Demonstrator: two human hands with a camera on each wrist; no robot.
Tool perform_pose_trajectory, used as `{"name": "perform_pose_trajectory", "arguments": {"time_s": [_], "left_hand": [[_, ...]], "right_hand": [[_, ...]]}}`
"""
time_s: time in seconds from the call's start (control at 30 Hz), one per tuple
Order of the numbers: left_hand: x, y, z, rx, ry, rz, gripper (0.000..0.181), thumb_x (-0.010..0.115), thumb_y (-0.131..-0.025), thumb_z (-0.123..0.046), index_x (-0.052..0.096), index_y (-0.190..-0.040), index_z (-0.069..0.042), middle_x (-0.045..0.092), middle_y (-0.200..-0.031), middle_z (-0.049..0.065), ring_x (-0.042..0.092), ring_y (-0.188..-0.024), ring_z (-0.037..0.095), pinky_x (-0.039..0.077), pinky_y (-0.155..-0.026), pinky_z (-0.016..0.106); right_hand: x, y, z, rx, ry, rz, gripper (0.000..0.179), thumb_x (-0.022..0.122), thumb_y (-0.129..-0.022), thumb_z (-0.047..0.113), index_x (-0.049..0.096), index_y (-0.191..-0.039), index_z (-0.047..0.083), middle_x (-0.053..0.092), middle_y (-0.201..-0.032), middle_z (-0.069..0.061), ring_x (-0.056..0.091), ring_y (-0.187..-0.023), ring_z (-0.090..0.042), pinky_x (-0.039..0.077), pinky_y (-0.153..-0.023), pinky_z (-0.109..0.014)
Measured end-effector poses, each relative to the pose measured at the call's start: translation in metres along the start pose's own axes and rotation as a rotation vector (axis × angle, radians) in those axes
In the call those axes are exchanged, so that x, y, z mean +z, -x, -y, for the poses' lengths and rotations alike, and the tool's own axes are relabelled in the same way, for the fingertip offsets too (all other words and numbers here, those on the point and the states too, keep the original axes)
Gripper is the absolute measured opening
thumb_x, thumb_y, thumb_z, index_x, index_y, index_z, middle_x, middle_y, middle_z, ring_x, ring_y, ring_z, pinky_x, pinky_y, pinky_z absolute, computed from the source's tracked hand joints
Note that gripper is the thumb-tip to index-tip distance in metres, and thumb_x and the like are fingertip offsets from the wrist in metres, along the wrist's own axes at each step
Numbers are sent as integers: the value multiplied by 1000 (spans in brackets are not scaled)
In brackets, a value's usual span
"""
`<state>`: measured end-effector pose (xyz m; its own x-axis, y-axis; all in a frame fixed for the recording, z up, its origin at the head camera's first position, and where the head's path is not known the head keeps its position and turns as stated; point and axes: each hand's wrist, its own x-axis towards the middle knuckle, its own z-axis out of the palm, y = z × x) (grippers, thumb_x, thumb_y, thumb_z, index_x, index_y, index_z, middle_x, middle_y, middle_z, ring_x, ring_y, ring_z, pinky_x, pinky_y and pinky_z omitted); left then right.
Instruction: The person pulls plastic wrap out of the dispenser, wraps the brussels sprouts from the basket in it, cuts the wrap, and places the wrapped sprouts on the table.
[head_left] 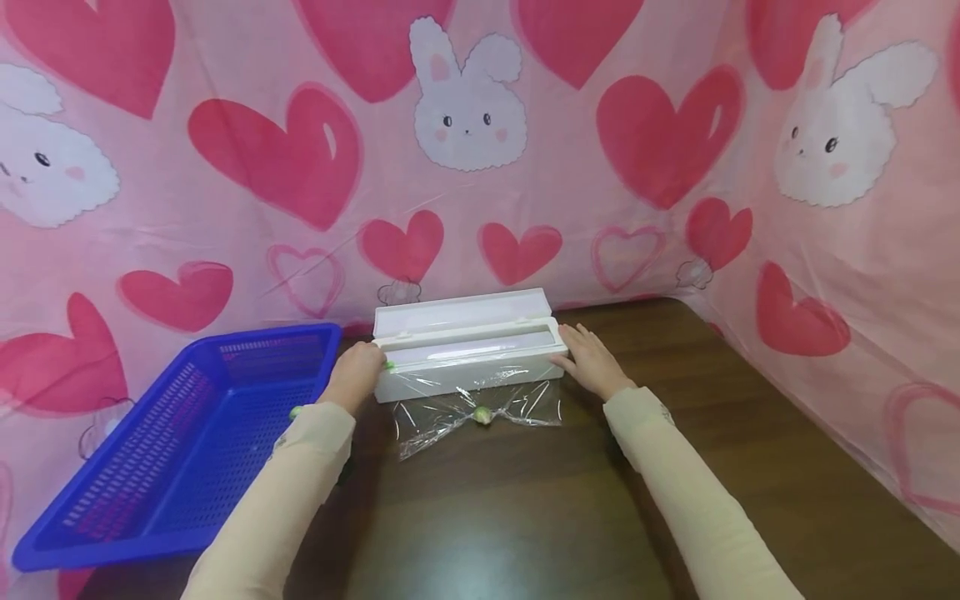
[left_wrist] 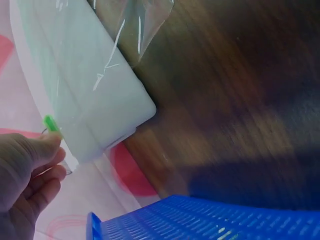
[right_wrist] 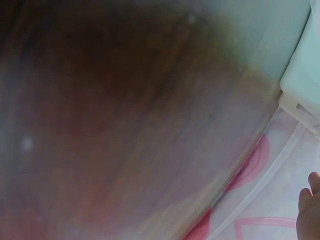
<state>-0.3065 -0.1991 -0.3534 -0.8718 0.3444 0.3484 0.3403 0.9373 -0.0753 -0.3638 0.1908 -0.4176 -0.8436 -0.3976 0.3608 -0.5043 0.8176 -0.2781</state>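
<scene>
A white cling film dispenser (head_left: 468, 379) lies on the table with its lid (head_left: 461, 312) raised at the back. Clear plastic film (head_left: 438, 421) hangs from its front onto the tabletop. Amid the gathered film sits a small, round, pale-green thing (head_left: 483, 415). My left hand (head_left: 354, 377) is at the dispenser's left end; in the left wrist view its thumb and curled fingers pinch a small green slider (left_wrist: 51, 123) at the box's edge. My right hand (head_left: 592, 360) rests against the right end, fingers fairly straight, and only partly shows in the right wrist view.
A blue plastic basket (head_left: 123, 542) stands to the left, close beside my left forearm. Behind the dark wooden table (head_left: 510, 517) hangs a pink cloth (head_left: 555, 192) with hearts and rabbits, which continues along the right side.
</scene>
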Motion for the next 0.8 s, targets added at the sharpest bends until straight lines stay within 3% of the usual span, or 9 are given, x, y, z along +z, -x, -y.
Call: {"name": "perform_pose_trajectory", "arguments": {"time_s": [0.13, 0.37, 0.63, 0.8], "left_hand": [[-1, -1, 2, 29, -6, 5, 14, 61, -73, 8, 64, -64, -3, 57, -67, 14, 57, -66, 34, 47, -60, 45], [-2, -2, 5, 27, -32, 39, 14, 63, -74, 5, 63, -63, -4, 57, -67, 13, 56, -66, 33, 48, -61, 44], [-4, -2, 9, 82, -72, 17, 14, 62, -71, 7, 61, -62, -3, 57, -65, 14, 56, -64, 33, 48, -62, 44], [-2, 1, 12, 50, -72, 37, 12, 62, -69, 7, 61, -63, -3, 57, -65, 12, 56, -67, 33, 47, -64, 44]], "right_hand": [[-1, 0, -1, -13, 3, -4, 64, 57, -91, 33, 35, -138, -5, 36, -139, -23, 24, -131, -39, 12, -107, -46], [-1, 0, -1, -9, -2, 8, 65, 57, -91, 34, 34, -138, -5, 37, -138, -23, 23, -131, -40, 12, -107, -46], [0, -1, -1, -20, 5, -16, 64, 59, -90, 32, 36, -136, -6, 38, -137, -24, 25, -129, -41, 14, -107, -46], [-2, 1, -3, -23, 0, -12, 64, 58, -90, 32, 36, -136, -6, 38, -137, -24, 25, -129, -42, 15, -106, -46]]}}
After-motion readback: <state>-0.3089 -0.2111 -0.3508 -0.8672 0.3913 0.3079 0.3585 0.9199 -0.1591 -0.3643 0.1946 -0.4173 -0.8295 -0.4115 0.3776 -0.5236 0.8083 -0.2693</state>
